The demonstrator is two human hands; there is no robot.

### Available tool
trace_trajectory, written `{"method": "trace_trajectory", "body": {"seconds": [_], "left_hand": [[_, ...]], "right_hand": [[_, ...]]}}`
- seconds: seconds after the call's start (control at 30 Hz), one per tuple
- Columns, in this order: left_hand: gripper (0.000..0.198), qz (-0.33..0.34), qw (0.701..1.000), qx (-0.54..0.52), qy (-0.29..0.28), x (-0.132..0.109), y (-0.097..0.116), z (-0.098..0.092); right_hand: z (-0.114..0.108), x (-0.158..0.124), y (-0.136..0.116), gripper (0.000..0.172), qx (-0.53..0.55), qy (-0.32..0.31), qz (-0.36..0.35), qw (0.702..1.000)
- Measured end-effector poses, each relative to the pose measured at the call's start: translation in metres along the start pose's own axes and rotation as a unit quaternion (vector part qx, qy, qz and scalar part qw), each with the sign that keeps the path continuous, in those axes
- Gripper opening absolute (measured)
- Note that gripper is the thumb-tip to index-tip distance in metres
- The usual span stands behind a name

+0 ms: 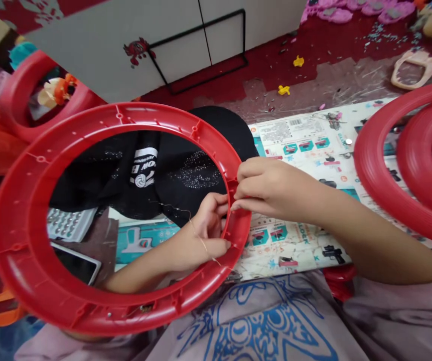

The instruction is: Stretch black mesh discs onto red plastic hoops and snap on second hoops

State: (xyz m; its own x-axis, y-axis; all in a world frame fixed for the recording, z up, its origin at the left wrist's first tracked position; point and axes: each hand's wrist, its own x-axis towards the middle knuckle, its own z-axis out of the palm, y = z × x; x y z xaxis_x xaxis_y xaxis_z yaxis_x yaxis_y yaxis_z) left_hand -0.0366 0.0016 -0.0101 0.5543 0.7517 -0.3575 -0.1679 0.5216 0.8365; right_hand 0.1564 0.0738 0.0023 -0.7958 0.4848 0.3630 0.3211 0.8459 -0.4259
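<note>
A large red plastic ring (23, 210) with ribs and small holes is held up in front of me, tilted. My left hand (206, 233) reaches through its opening from below and grips the inner rim on the right side, fingers curled; a thin rubber band lies across its wrist. My right hand (264, 188) pinches the same part of the rim from outside, fingers pressed together. Whether something small sits between the fingertips cannot be made out.
A black garment (170, 170) with white print lies behind the ring. Printed cardboard sheets (306, 145) cover the surface. More red rings (400, 165) are stacked at the right. A phone (76, 263) and a grey studded part (67, 223) lie lower left. Small plastic pieces litter the red floor.
</note>
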Motion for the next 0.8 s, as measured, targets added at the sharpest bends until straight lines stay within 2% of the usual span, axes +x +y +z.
{"method": "trace_trajectory", "body": {"seconds": [0.37, 0.5, 0.6, 0.7, 0.8], "left_hand": [[0.045, -0.007, 0.999, -0.033, -0.017, -0.002, 0.005, 0.005], [0.039, 0.006, 0.999, -0.027, -0.021, -0.004, 0.006, 0.004], [0.047, -0.012, 0.998, -0.044, -0.035, -0.004, 0.005, -0.002], [0.051, -0.025, 0.997, -0.078, -0.002, -0.002, 0.002, -0.007], [0.04, -0.063, 0.994, -0.049, 0.07, 0.001, 0.0, -0.008]], "right_hand": [[-0.003, 0.002, -0.003, 0.023, 0.047, -0.009, 0.054, 0.997], [-0.002, 0.002, -0.007, 0.026, 0.055, 0.008, 0.057, 0.997], [-0.001, 0.003, -0.01, 0.025, 0.051, 0.016, 0.057, 0.997], [0.002, 0.004, -0.011, 0.021, 0.053, -0.017, 0.077, 0.995], [0.005, 0.005, -0.012, 0.018, 0.022, -0.046, 0.11, 0.993]]}}
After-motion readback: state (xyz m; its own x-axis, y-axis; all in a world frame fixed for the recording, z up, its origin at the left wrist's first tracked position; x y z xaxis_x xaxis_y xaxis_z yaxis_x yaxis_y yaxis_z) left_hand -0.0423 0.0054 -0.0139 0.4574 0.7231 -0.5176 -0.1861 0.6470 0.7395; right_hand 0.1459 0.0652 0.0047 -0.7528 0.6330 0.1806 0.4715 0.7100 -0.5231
